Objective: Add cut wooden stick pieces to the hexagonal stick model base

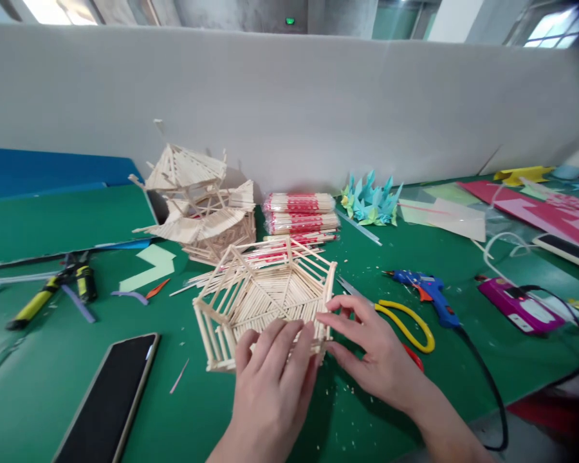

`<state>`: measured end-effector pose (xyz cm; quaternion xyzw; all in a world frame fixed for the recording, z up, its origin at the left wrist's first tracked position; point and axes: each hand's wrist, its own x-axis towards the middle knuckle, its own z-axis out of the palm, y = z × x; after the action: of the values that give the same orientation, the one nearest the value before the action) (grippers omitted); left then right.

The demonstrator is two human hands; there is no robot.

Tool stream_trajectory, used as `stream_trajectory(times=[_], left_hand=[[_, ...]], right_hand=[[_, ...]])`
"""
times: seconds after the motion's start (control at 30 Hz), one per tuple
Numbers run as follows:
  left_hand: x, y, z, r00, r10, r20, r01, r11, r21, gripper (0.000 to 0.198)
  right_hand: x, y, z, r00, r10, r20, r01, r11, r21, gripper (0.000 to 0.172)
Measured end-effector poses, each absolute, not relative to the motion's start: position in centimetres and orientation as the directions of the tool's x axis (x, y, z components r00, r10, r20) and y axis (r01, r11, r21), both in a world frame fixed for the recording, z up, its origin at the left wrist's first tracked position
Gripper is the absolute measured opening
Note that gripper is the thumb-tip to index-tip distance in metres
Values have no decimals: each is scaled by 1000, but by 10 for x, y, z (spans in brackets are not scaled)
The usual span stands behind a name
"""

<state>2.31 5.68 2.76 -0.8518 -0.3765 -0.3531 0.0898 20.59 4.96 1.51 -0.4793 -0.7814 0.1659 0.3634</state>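
Note:
A many-sided open frame of thin wooden sticks (pixel 270 292) rests on the green table, its floor lined with sticks. Over its near side lies my left hand (pixel 277 373), fingers bent and close together on the near wall; its fingertips are partly hidden. My right hand (pixel 367 341) is at the right corner of the frame, thumb and fingertips on the sticks there. Behind the frame stands a tiered stick model (pixel 197 199) with sloping roofs. Loose sticks and wrapped stick bundles (pixel 302 212) lie just beyond the frame.
Scissors (pixel 408 318), a blue glue gun (pixel 424 289) with a black cable and a purple power box (pixel 521 305) lie right. Blue-green folded paper (pixel 372 199) sits behind. At left are a phone (pixel 110 399) and yellow-black pliers (pixel 41 299). A white partition (pixel 289 109) spans the back.

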Motion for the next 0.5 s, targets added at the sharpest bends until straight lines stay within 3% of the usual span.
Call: stream_trajectory(times=[0.07,0.17,0.27,0.37,0.5], left_hand=[[17,48,23,375,578,725,735,-662,148,33],[2,32,11,55,562,825,794,-526,305,62],[-14,20,-7,-245,617,748,799,-309,517,67],[-24,14,-23,-310,729,610,744,-214,633,59],[-26,13,-31,-279,761,586,666,-287,689,53]], right_hand=[[205,45,8,-207,872,443,629,466,-623,40],[200,33,-11,48,891,452,589,341,-733,44],[189,20,-31,261,885,386,495,221,-841,41],[172,9,-39,349,881,320,461,136,-877,36],[146,1,-32,495,844,207,375,8,-927,34]])
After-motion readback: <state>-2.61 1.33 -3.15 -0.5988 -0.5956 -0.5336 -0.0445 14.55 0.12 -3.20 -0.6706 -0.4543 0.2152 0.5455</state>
